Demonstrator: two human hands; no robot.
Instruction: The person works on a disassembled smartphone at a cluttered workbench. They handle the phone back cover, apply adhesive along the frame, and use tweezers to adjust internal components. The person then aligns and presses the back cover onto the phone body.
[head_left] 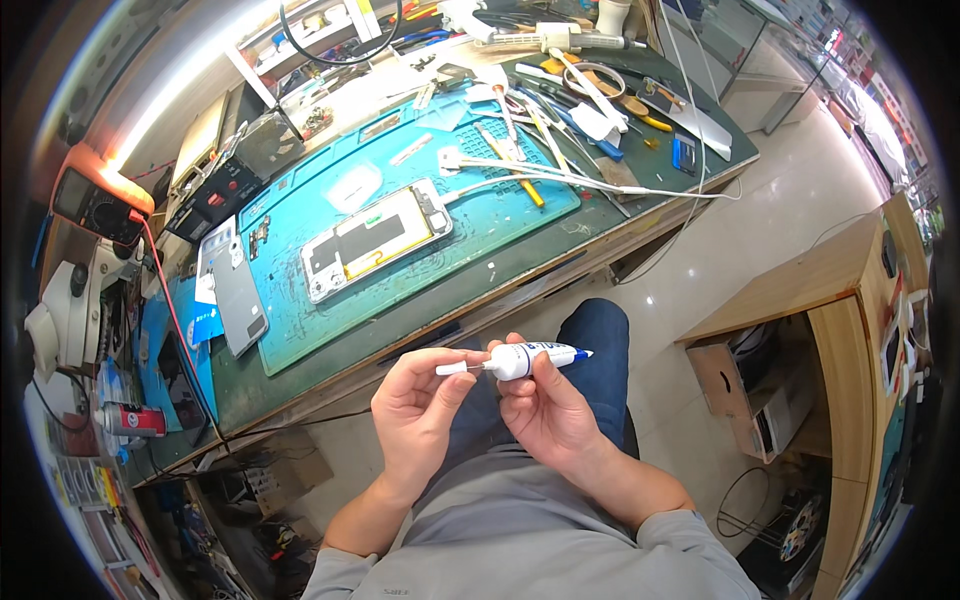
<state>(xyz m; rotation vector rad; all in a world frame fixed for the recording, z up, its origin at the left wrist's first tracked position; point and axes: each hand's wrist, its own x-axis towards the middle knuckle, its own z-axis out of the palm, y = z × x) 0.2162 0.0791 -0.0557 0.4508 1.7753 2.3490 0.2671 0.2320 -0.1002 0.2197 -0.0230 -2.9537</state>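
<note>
Over my lap, in front of the bench edge, my right hand (552,405) is closed round a white and blue glue tube (515,362), its thin nozzle pointing left. My left hand (425,395) pinches a small white cap (452,369) between thumb and fingers. The cap is off the tube, with a thin pin stretching between it and the nozzle; whether the pin's tip is still inside I cannot tell. Beyond my hands an opened phone (376,240) lies on the blue work mat (330,322), its inside parts showing upward and a white cable at its right end.
A grey phone back panel (240,300) lies at the mat's left edge. An orange multimeter (98,200) stands far left, its red lead hanging down. Pliers, tweezers and other tools (600,100) crowd the bench's right end. A wooden cabinet (790,285) stands right.
</note>
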